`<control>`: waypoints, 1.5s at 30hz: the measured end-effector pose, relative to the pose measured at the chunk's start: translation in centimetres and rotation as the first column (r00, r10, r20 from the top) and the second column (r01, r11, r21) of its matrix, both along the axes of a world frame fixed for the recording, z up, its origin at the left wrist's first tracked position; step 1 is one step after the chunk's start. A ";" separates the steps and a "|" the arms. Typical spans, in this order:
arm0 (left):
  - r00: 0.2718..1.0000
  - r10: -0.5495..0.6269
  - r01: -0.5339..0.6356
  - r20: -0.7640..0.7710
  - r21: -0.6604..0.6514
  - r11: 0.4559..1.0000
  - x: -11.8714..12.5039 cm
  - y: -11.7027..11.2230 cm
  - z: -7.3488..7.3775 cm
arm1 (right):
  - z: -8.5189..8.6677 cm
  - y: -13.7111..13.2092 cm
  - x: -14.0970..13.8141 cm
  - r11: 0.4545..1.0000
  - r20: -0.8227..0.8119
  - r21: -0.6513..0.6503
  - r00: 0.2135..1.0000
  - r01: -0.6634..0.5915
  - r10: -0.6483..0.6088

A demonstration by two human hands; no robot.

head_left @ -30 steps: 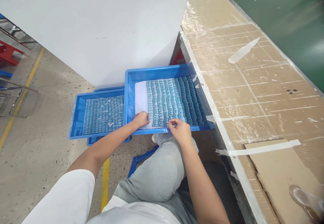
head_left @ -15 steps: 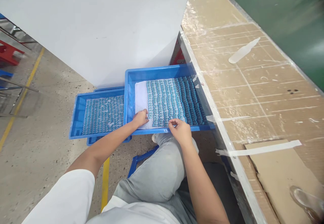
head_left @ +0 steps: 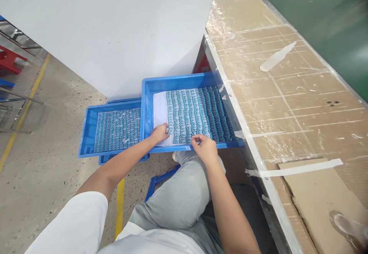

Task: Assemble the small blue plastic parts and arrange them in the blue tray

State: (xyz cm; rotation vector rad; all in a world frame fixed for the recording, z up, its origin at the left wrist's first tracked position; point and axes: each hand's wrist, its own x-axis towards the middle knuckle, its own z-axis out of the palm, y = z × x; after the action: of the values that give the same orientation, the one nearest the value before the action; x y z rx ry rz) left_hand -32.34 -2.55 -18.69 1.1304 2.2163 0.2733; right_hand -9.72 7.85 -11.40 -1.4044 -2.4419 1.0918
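A blue plastic tray [head_left: 178, 81] lies partly under the table edge, above my knee. Inside it, small blue-and-white pieces [head_left: 186, 112] stand in close wavy rows on a white sheet [head_left: 160, 110], whose left strip is bare. My left hand [head_left: 160, 134] reaches over the tray's near left corner, fingers pinched at the start of the rows. At the near rim, my right hand [head_left: 205, 148] has thumb and forefinger pressed together beside the pieces. Anything between the fingers of either hand is too small to make out.
Another blue tray [head_left: 91, 131] of similar pieces sits lower left, stacked on more trays. A white panel [head_left: 115, 35] rises behind. To the right runs a cardboard-covered table [head_left: 258, 93] with tape strips. A blue stool [head_left: 152, 187] shows beneath my leg.
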 end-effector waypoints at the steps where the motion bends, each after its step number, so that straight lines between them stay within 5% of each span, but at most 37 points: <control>1: 1.000 -0.001 0.001 0.004 0.000 1.000 0.0 0.0 0.1 | 0.0 0.0 0.0 1.000 0.000 0.000 1.000 0.000 0.000; 45: 0.997 0.061 -0.062 -0.040 -0.012 0.998 -0.2 0.9 0.7 | 0.2 0.1 0.0 1.000 0.009 -0.010 1.000 0.006 -0.006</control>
State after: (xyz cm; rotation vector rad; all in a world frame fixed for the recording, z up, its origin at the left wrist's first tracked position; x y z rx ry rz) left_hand -32.50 -1.61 -17.97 1.0706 2.2876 0.2638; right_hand -9.74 7.93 -11.15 -1.4218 -2.4403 1.1006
